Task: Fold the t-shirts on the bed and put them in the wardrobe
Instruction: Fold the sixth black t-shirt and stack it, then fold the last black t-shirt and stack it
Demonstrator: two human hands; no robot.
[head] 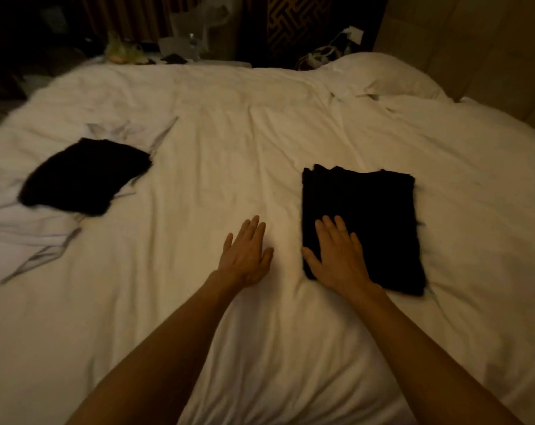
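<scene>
Right hand (336, 259) over black t-shirt (373, 216)'s near corner

A black t-shirt (370, 216), folded into a neat rectangle, is lying flat on the right of the white bed (229, 133). A second black t-shirt (85, 176), loosely folded, is resting at left atop a crumpled white garment (21, 234).

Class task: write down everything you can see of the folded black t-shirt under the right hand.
The folded black t-shirt is a neat rectangle of soft dark fabric, with layered edges showing along its far side. It lies flat on the white bedcover, right of centre in the view. The right hand rests flat on its near left corner.
</scene>
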